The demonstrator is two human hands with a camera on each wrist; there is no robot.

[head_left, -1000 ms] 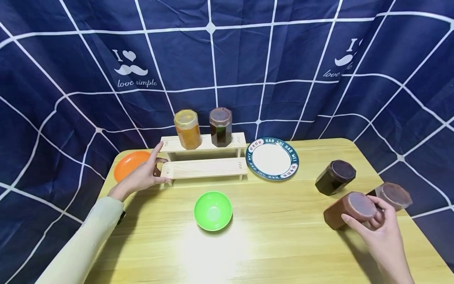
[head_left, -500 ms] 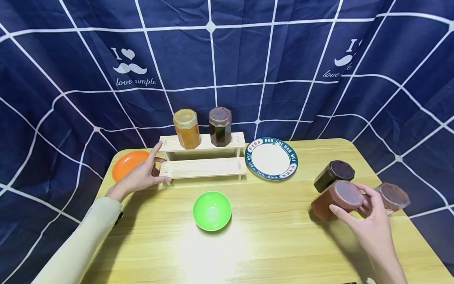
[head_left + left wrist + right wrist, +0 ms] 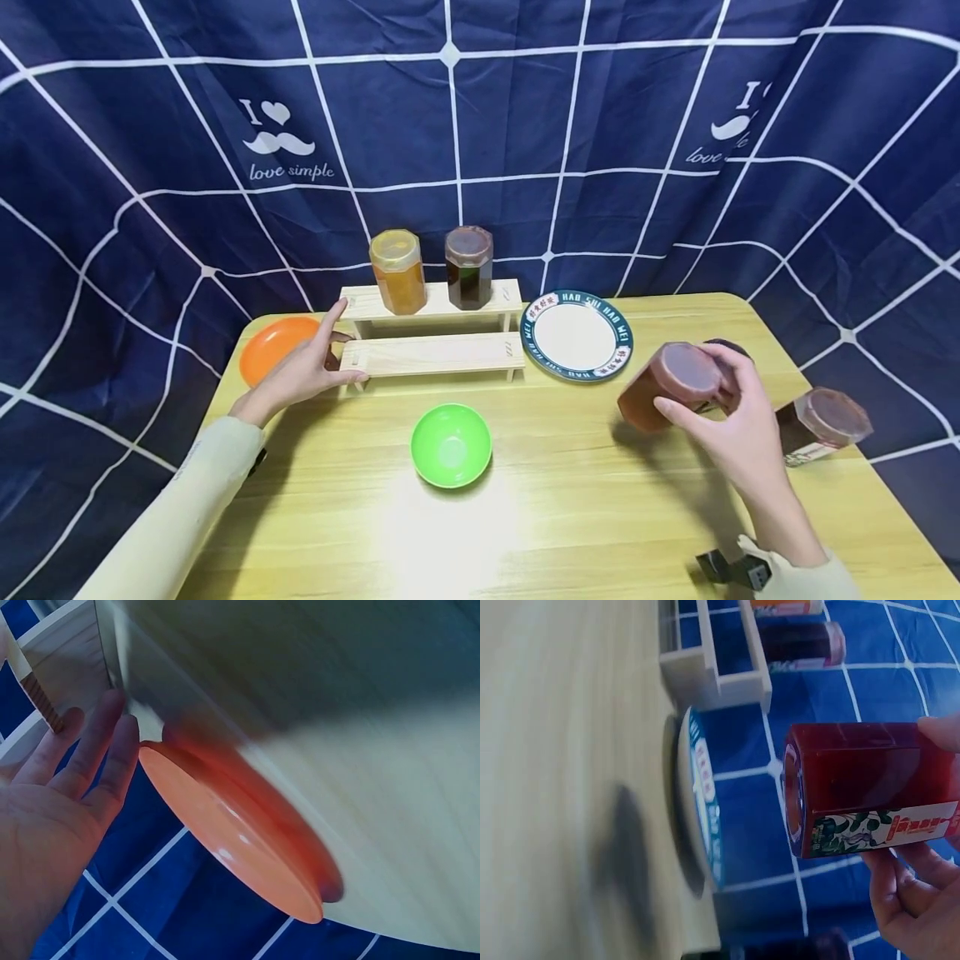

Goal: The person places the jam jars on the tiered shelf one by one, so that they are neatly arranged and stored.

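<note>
My left hand [image 3: 300,371] rests against the left end of the two-tier wooden rack [image 3: 435,354], with thumb in front. In the left wrist view its fingers [image 3: 82,761] lie mostly straight beside the rack's end. My right hand [image 3: 738,421] grips an octagonal jar of red-brown contents [image 3: 663,387], tilted and raised above the table. Its floral label shows on the red jar [image 3: 870,787] in the right wrist view. On the upper tier stand an amber jar [image 3: 400,279] and a dark jar [image 3: 468,275]. Nothing stands on the lower tier.
A green-rimmed plate [image 3: 618,346] lies right of the rack; an orange plate [image 3: 273,346] is at the left. In front sits a green bowl [image 3: 450,446]. A dark jar [image 3: 727,343] is partly hidden behind my right hand, another jar [image 3: 821,425] stands at the right edge.
My right hand has carried the red-brown jar leftward and further back, away from the jar at the right edge. My left hand has stayed at the rack.
</note>
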